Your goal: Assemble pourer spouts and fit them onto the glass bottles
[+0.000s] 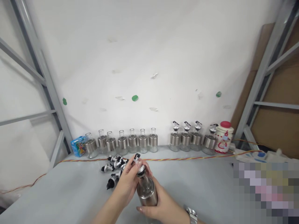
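Note:
A glass bottle (pixel 148 194) with a brushed-metal sleeve stands slightly tilted in front of me. My right hand (pixel 162 200) is wrapped round its body from the right. My left hand (pixel 130 180) closes on a silver-and-black pour spout (pixel 141 171) at the bottle's mouth; how deep its stopper sits is hidden by the fingers. Left of the bottle lies a pile of loose pour spouts (pixel 118 162), one with its black stopper (pixel 111 183) toward me. At the back left, several bottles (pixel 122 144) stand without spouts. Several others (pixel 186 139) with spouts fitted stand at the back right.
A blue box (pixel 78 146) sits at the row's left end, a cream jar with a red lid (pixel 224 138) at the right. A twisted red-yellow wire (pixel 177 159) crosses the grey table (pixel 201 189). Metal frame posts (pixel 50 90) flank the white wall (pixel 163 62).

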Motion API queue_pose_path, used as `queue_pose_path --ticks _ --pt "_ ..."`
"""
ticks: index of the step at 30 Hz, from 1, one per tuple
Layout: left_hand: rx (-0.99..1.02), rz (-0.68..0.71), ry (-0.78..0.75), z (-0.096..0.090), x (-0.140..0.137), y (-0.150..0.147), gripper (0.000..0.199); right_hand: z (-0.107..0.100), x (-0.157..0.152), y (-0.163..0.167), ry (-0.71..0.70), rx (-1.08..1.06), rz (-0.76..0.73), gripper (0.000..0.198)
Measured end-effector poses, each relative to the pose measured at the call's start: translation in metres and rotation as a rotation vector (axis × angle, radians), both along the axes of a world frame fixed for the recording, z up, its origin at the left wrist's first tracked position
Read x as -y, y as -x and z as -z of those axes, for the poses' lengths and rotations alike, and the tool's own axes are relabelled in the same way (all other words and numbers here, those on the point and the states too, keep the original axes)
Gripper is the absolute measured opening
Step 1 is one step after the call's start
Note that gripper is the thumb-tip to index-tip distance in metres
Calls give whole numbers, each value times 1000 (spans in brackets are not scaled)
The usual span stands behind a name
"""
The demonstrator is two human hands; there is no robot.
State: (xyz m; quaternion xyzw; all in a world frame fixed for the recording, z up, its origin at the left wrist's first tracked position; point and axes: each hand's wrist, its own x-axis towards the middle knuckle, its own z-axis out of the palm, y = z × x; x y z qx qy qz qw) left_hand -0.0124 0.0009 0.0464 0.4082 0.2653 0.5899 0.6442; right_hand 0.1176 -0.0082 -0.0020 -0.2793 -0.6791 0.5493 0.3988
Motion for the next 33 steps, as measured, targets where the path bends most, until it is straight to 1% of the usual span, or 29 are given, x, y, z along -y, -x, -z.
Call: queue_pose_path --ticks 5,7,8,10,11,15,17,19,21,22,24,25,27,28,30,33 --pt "-67 -59 40 8 -3 3 18 0 0 3 -49 -70 -26 90" --pt "-60 -31 45 8 -2 3 15 1 -1 4 -70 -85 -23 93" --pt "-63 6 38 8 -1 3 13 2 -1 4 -74 -86 -15 94" --pt "-108 90 5 7 0 1 12 6 -3 5 -57 -86 -8 94" --pt "-142 105 -12 8 0 0 13 9 -4 5 -39 -90 -13 94" --pt "-248 28 -50 14 -2 -2 14 20 -7 8 24 -176 -57 98" --pt "-271 23 -52 17 -3 -2 16 21 -7 9 46 -205 -75 100" --pt "-303 24 -63 18 -3 -3 18 18 -6 8 51 -211 -99 100" --pt "-353 -41 -73 17 -1 -4 22 12 -6 5 36 -193 -98 95" --pt "-387 -91 -77 16 1 -5 26 9 -7 2 21 -173 -76 90" --pt "-457 -170 -83 13 3 -5 36 6 -12 -4 -20 -119 31 74" --pt "-488 -187 -86 11 4 -4 42 5 -15 -9 -41 -92 97 67" --pt "-534 -187 -85 9 3 0 47 4 -24 -18 -72 -54 188 57" --pt "-544 -174 -85 8 2 2 47 3 -28 -23 -73 -50 204 54" --pt "-531 -135 -97 6 -1 7 47 -3 -33 -32 -49 -74 200 49" --pt "-453 -67 -111 4 -6 10 47 -18 -32 -36 -23 -163 194 40"
